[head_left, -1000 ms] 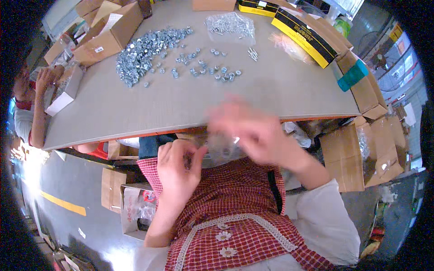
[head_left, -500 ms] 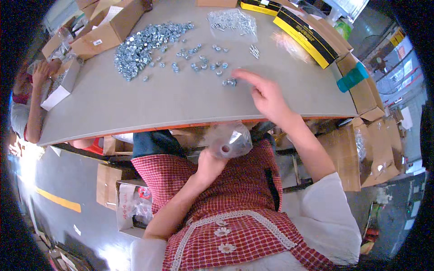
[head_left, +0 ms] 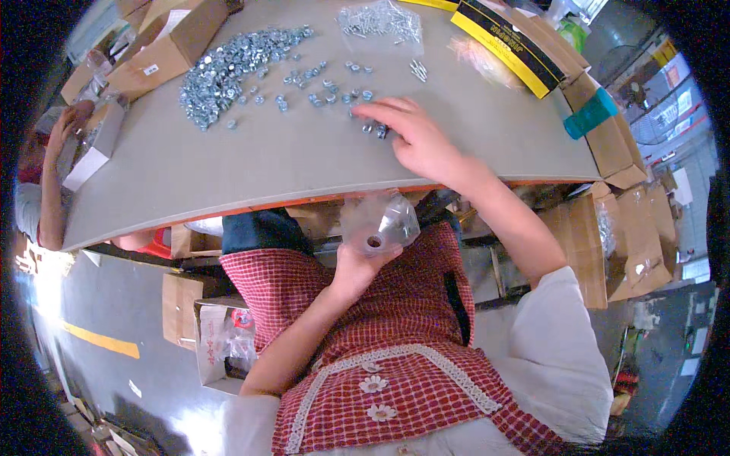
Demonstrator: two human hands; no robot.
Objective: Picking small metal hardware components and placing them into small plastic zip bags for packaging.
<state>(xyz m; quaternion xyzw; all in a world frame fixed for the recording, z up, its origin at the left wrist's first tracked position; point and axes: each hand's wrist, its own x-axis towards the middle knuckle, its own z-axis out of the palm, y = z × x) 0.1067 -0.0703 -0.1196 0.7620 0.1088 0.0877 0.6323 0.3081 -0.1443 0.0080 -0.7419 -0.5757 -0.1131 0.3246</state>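
In front of my apron, my left hand (head_left: 357,266) is closed around a clear plastic funnel-like piece (head_left: 397,219) with a round hole facing me. Thin clear film seems to surround it. Over the table, my right hand (head_left: 426,140) stretches its fingers leftward, index fingertip at a small round silver metal fitting. Two or three more fittings (head_left: 375,129) lie just under its fingers. Beyond the fingertips are several loose fittings (head_left: 328,91), spreading toward a large heap of the same pieces (head_left: 220,83) at the left. Whether the right fingers grip anything is not visible.
A clear bag of screws (head_left: 384,26) lies at the back, a few loose screws (head_left: 418,71) beside it. Black-and-yellow boxes (head_left: 509,45) and a teal cylinder (head_left: 589,114) line the right side. At far left, another person's hand (head_left: 72,118) works over a white box (head_left: 99,148).
My right hand has moved left across the loose fittings, its fingers now over the nearest ones. My left hand still holds the plastic piece. The whole view has shifted slightly.
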